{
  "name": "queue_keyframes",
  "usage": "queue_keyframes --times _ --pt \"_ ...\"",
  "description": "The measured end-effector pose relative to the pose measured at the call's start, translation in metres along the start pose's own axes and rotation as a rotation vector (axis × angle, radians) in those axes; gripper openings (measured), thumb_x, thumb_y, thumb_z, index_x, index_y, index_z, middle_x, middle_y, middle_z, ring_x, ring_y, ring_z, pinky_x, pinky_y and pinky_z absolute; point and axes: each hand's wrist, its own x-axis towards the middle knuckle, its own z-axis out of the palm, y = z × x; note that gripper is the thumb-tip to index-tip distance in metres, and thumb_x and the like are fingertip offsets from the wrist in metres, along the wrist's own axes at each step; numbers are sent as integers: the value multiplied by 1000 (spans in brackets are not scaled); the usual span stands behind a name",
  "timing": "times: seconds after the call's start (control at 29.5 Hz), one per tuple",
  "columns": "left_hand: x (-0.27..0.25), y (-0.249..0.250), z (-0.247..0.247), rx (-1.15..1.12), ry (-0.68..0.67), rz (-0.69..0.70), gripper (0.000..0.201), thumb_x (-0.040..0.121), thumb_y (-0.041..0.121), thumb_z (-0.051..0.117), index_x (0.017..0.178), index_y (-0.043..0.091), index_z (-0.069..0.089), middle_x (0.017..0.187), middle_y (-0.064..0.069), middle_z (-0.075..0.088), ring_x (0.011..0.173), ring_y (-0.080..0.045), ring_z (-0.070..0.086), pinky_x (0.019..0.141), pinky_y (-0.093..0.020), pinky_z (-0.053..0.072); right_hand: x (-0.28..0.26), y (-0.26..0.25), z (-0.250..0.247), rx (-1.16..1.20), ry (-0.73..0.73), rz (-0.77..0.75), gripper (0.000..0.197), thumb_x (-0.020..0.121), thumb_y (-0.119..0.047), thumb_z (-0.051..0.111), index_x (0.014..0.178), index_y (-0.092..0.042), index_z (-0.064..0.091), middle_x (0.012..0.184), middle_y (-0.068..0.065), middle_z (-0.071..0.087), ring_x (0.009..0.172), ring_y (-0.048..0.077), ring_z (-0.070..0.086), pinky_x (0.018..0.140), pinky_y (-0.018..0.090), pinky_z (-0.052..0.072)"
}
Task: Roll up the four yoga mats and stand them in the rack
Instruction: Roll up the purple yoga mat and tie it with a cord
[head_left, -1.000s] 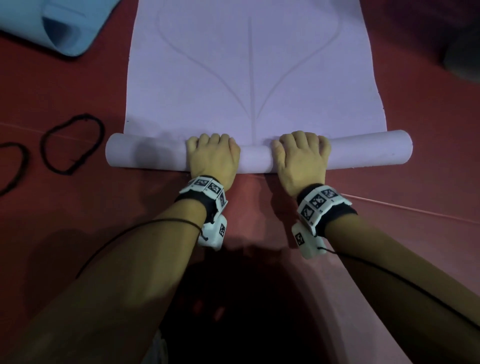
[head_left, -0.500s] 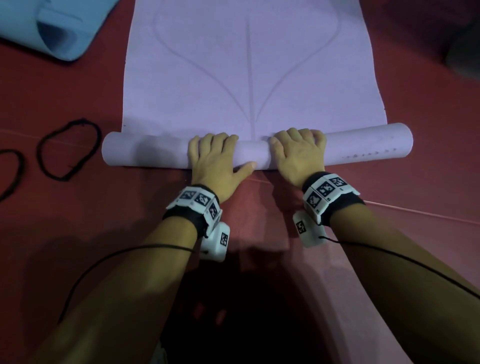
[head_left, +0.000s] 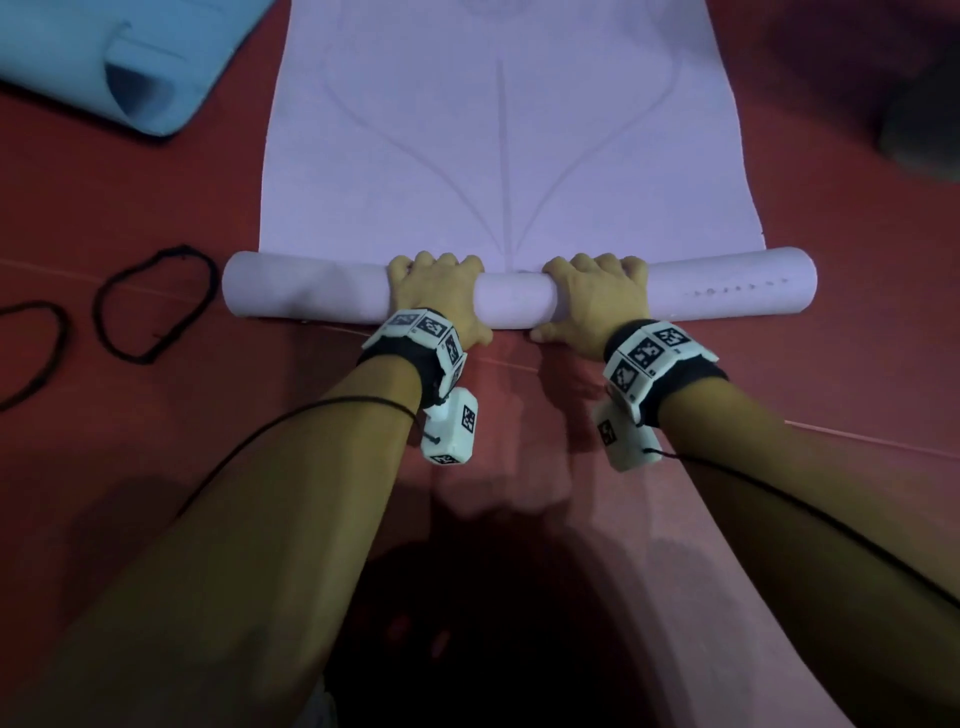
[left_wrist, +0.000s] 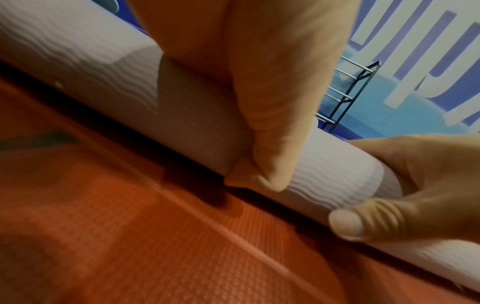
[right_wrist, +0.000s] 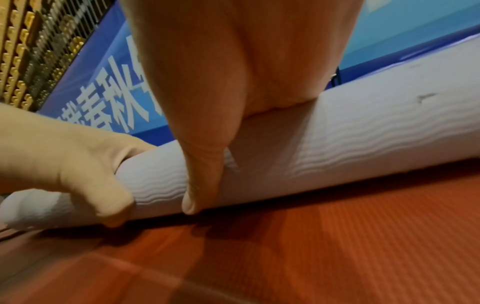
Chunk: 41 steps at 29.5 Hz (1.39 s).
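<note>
From the head view, the left hand and right hand both grip the lilac mat's roll on the red floor, while each wrist view shows a thumb tucked beneath it.

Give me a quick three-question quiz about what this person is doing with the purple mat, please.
1. True or false: both hands grip the rolled part of the lilac mat.
2. What lies on the red floor left of the roll? A) two black loop bands B) a water bottle C) a towel
3. Fill in: the mat at the upper left corner is light ____.

Key:
1. True: the left hand and right hand curl over the roll, thumbs on its near side.
2. A, the black loop bands.
3. Blue: the blue mat.
</note>
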Motion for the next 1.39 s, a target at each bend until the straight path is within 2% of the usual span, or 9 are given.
queue_keyframes --times 0.41,0.54,0.64,0.78,0.92,0.98,1.09,1.22,1.39 --pt "-63 -1 6 -15 -225 -3 58 61 45 75 115 34 55 102 9 60 106 -21 52 95 -40 28 -73 -12 7 32 -115 -100 75 79 -70 63 138 -28 44 127 -3 55 122 27 46 104 49 27" --pt "-62 0 0 -43 -307 -10 54 57 38 75 107 33 56 87 10 57 101 -21 52 86 -39 27 -95 -12 24 155 77 -128 72 84 -75 47 136 -25 52 129 -2 57 123 27 46 107 53 22" --pt "-58 -1 -4 -52 -346 10 52 55 38 74 103 31 54 80 11 53 95 -22 50 81 -38 24 -106 -22 36 215 262 -53 60 98 -61 27 133 -22 56 129 -1 57 123 28 47 112 57 17" --pt "-68 -8 3 -65 -274 69 64 64 61 70 120 35 52 108 8 57 110 -22 49 94 -43 27 -101 -28 42 156 274 -26 53 103 -51 21 130 -21 56 125 -2 58 120 28 48 111 57 20" --pt "-80 -8 13 -198 -27 83 55 89 71 36 127 36 55 129 8 54 122 -18 45 105 -40 22 -85 -26 38 118 276 -5 50 103 -51 22 117 -22 60 110 -1 63 108 29 54 104 54 26" --pt "-84 -4 23 -193 147 32 58 95 59 19 122 31 61 123 4 61 118 -22 50 107 -40 22 -73 -26 31 105 263 6 52 102 -51 19 110 -22 62 103 -1 65 103 30 56 99 51 29" --pt "-83 4 35 -90 329 -27 53 100 44 20 104 20 68 99 -5 65 96 -30 55 100 -44 33 -60 -26 24 87 236 45 54 100 -49 16 102 -24 64 98 0 68 98 31 59 94 47 31" --pt "-65 12 28 -6 309 -142 48 102 36 26 87 17 67 84 -6 67 84 -31 58 90 -45 30 -67 -27 29 115 297 47 48 103 -44 22 108 -22 64 107 -1 66 108 28 55 102 51 28" --pt "-41 14 12 23 131 -176 54 104 35 23 88 15 70 89 -6 71 89 -31 61 90 -44 34 -82 -23 45 151 379 8 49 104 -44 27 137 -17 53 136 3 55 130 28 44 117 55 13"
